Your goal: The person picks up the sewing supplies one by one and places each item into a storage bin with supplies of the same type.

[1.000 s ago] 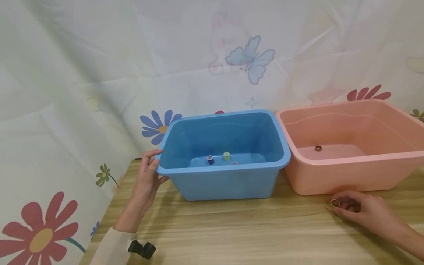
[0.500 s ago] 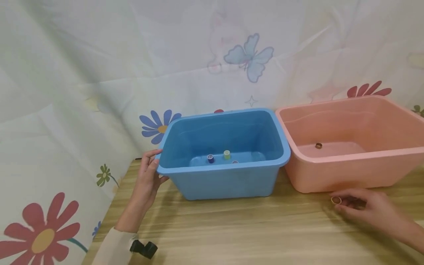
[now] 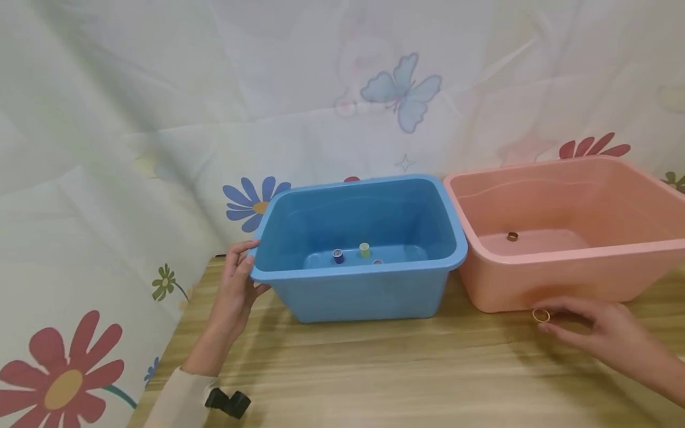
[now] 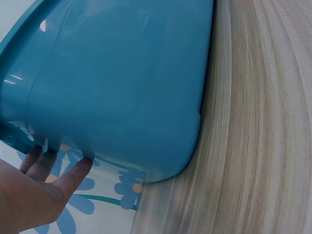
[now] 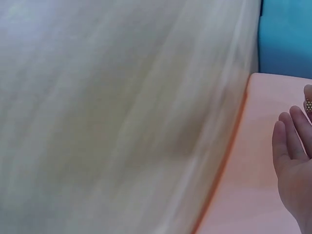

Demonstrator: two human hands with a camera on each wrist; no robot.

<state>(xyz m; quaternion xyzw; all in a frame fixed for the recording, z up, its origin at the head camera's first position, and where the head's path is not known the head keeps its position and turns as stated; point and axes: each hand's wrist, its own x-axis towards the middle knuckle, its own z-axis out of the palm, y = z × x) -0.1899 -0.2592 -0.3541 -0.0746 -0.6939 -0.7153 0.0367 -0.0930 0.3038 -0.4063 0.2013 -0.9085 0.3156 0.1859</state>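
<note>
My left hand (image 3: 233, 291) grips the left rim of a blue plastic basin (image 3: 364, 294). In the left wrist view, fingertips of the left hand (image 4: 36, 192) touch the basin's end wall (image 4: 122, 87). A gold ring (image 3: 541, 315) is pinched between thumb and finger of my right hand (image 3: 605, 333), just in front of a pink plastic basin (image 3: 567, 282). The right wrist view catches only a beaded, gold-coloured bit of the ring (image 5: 309, 106) at the right edge, by the right hand (image 5: 297, 170).
On the blue basin's floor stand a dark blue ring-like cylinder (image 3: 338, 256), a pale green one (image 3: 364, 249) and a partly hidden small piece (image 3: 377, 262). A brown-gold ring (image 3: 512, 236) lies inside the pink basin. Behind the wooden table (image 3: 374, 374) hangs a patterned curtain (image 3: 299, 77).
My right hand has risen slightly with the ring, toward the pink basin's front wall, and its fingers have straightened somewhat. The left hand stays on the blue basin's rim.
</note>
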